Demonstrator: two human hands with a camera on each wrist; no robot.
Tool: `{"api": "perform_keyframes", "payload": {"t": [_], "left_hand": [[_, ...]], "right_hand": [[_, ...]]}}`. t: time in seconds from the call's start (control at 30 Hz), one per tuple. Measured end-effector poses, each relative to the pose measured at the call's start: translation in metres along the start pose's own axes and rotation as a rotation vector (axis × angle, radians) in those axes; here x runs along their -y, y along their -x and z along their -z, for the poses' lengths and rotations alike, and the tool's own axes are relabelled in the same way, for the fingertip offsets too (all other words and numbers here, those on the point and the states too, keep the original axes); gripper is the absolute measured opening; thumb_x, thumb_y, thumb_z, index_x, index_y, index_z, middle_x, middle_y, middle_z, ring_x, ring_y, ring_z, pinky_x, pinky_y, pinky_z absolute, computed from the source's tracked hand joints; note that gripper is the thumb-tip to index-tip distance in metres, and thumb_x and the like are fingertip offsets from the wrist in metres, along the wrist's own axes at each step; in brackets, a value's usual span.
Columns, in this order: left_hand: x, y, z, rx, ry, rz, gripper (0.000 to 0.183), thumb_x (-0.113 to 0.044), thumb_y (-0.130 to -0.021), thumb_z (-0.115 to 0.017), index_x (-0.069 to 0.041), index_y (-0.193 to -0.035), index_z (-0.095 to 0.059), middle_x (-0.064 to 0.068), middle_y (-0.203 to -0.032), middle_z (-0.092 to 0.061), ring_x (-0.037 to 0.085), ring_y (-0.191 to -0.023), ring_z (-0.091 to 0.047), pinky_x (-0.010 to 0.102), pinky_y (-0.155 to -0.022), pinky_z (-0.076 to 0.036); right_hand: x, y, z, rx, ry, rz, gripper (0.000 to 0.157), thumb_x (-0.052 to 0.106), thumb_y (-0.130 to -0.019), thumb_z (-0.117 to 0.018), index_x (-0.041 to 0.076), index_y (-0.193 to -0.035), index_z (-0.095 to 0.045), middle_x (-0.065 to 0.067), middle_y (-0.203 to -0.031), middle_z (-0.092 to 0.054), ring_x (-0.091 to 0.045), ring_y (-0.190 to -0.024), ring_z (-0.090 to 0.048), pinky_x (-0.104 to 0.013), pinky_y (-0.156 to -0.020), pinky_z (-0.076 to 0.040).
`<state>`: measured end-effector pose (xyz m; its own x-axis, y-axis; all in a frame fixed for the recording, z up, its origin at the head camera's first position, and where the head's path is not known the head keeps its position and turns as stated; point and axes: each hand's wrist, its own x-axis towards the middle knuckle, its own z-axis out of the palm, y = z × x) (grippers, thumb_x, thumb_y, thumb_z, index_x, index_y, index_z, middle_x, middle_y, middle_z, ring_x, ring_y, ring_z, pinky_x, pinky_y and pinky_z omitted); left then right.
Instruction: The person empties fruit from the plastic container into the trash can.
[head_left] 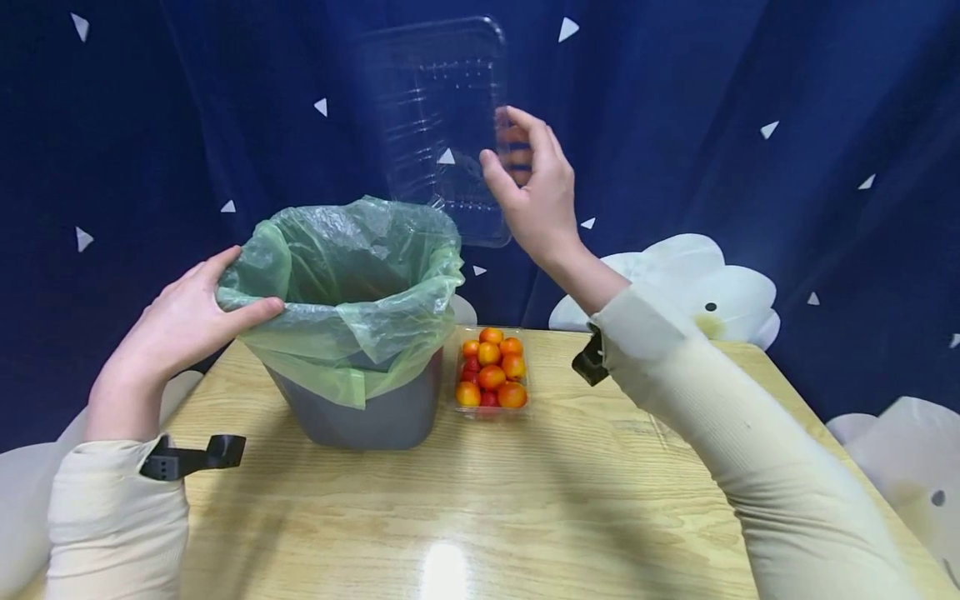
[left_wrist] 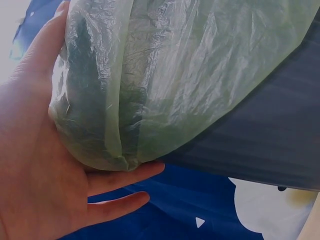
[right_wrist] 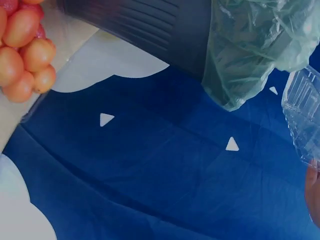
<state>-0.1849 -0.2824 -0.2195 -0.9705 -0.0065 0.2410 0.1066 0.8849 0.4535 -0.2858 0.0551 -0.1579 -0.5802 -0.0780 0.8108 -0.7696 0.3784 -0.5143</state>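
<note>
My right hand (head_left: 536, 187) pinches the right edge of a clear plastic container (head_left: 450, 125), held up with its thumb in front and fingers behind. The container's lower part is just behind and above the back right rim of a grey trash bin (head_left: 367, 421), lined with a translucent green bag (head_left: 360, 325). At the bin's left corner my left hand (head_left: 180, 321) is spread, its thumb along the front of the folded bag edge. In the left wrist view, straight fingers (left_wrist: 122, 180) touch the bag's outside. At the right wrist view's edge, only part of the right hand (right_wrist: 314, 195) shows.
Right of the bin, a clear box of small orange and red fruits (head_left: 491, 375) stands on the light wooden table (head_left: 480, 508). A dark blue curtain (head_left: 675, 125) with white triangles and cloud shapes hangs behind the table.
</note>
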Motion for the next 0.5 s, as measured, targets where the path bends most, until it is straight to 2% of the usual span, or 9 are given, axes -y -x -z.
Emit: {"api": "perform_keyframes", "payload": {"t": [0.27,0.5], "left_hand": [[0.0,-0.002,0.0,0.001,-0.003,-0.005,0.091,-0.056,-0.081,-0.056,-0.008,-0.146,-0.014,0.026,-0.146,-0.02,0.048,-0.129,-0.023,0.061,-0.097,-0.023],[0.001,-0.001,0.0,-0.008,-0.004,-0.01,0.092,-0.056,-0.08,-0.056,-0.008,-0.146,-0.015,0.026,-0.146,-0.021,0.048,-0.128,-0.023,0.062,-0.097,-0.023]], "right_hand": [[0.006,0.007,0.029,-0.064,-0.083,-0.198,0.042,0.019,-0.092,-0.05,0.005,-0.131,-0.042,-0.011,-0.115,-0.055,-0.019,-0.093,-0.061,-0.023,-0.078,-0.051],[-0.024,0.01,0.044,-0.105,-0.232,-0.3,0.038,0.02,-0.093,-0.051,0.005,-0.127,-0.044,-0.003,-0.105,-0.053,-0.017,-0.09,-0.061,-0.024,-0.077,-0.053]]}}
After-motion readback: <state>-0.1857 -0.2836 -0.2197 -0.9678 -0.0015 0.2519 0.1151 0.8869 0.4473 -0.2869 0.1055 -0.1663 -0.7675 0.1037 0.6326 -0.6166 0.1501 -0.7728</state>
